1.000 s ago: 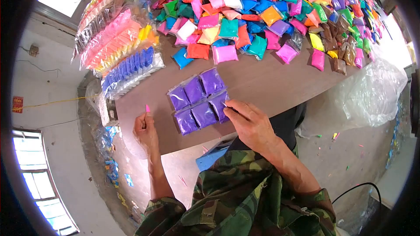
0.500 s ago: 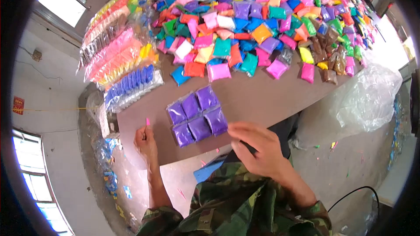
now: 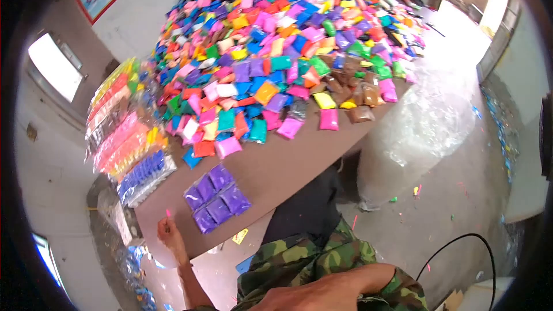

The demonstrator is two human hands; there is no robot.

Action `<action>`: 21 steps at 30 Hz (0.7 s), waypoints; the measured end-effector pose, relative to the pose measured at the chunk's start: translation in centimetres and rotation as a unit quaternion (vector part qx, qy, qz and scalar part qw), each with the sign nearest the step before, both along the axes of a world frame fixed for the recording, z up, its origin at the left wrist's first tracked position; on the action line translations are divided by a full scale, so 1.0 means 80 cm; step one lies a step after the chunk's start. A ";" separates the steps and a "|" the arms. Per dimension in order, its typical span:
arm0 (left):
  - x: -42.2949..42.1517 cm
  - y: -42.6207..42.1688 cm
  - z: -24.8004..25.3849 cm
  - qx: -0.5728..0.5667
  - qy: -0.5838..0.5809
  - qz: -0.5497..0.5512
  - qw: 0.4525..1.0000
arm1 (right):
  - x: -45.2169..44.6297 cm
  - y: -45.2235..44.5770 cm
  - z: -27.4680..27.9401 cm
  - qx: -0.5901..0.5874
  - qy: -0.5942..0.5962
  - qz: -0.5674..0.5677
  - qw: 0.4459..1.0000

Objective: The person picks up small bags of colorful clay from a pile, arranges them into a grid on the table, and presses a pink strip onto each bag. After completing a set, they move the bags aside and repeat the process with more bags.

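Note:
At the table's left corner, my left hand (image 3: 169, 235) is closed in a pinch, with a small pink strip (image 3: 168, 213) showing above the fingertips. Just right of it, a sheet of joined purple packets (image 3: 218, 199) lies flat in two rows on the brown table (image 3: 299, 164). My right hand (image 3: 308, 295) is low in the view, in front of the camouflage clothing and away from the packets. Its fingers are cut off by the bottom edge, so I cannot see whether it holds anything.
A big heap of loose colourful packets (image 3: 271, 40) covers the back of the table. Stacked strips of bagged packets (image 3: 124, 144) stand at the left. A large clear plastic bag (image 3: 412, 138) hangs beyond the right edge. A black cable (image 3: 461, 239) curves at lower right.
My right hand has drawn back from beside the purple packets toward my body. The view has shifted, so the table sits lower and further left. My left hand keeps its pinch.

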State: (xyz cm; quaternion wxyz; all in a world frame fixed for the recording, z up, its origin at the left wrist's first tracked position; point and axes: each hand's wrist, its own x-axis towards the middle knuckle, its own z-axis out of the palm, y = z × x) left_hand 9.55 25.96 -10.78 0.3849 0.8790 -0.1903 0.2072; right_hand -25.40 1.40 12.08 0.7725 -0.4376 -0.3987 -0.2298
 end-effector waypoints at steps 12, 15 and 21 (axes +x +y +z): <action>0.059 0.034 -0.035 0.043 0.022 -0.026 0.998 | -0.041 0.004 -0.001 -0.008 -0.047 -0.016 0.999; 0.046 0.018 -0.029 0.020 -0.025 -0.039 0.999 | -0.043 0.005 -0.002 0.011 -0.055 -0.020 0.998; 0.056 0.027 -0.030 0.052 -0.018 -0.012 0.998 | -0.019 0.014 -0.019 0.083 -0.107 0.011 0.991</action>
